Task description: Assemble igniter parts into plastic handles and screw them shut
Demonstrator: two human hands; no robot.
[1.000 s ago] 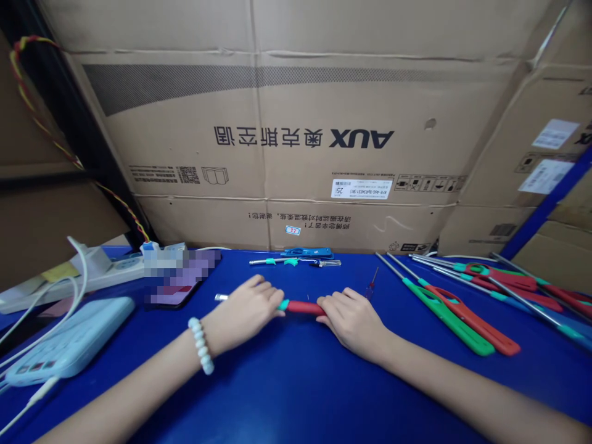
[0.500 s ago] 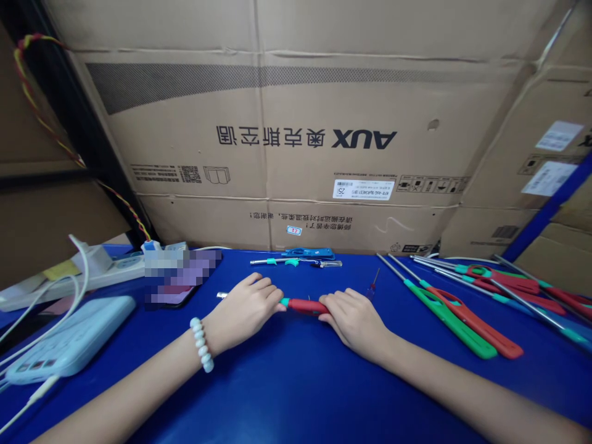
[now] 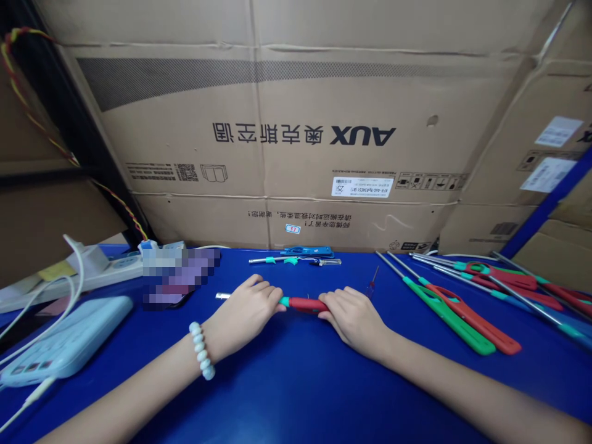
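Held a red stick lighter (image 3: 305,305) crosswise above the middle of the blue tabletop (image 3: 287,382), passing through both hands, with a turquoise collar (image 3: 285,301) and the front of the red handle visible in the gap between. Could not settle any contact between lighter and tabletop.

Had the left hand (image 3: 247,308) closed around the metal tube, with fingers curled over the top and thumb near the collar, leaving a short length of tube bare beyond the knuckles. Had the right hand (image 3: 352,320) closed over the rear of the handle, hiding the butt end. Could not tell the tightness of either grip.

Pointed the metal tip to the left and the handle to the right, with the long axis nearly level across the view, sloping slightly down toward the right hand.

Wore a beaded bracelet (image 3: 201,350) on the left wrist. Saw a small screwdriver (image 3: 370,288) just beyond the right hand, and a blue lighter casing (image 3: 309,251) farther back, near the upright cardboard (image 3: 296,92). Found a green stick lighter (image 3: 457,327) and an orange stick lighter (image 3: 481,324) side by side to the right, and a pale blue power bank (image 3: 78,339) to the left.
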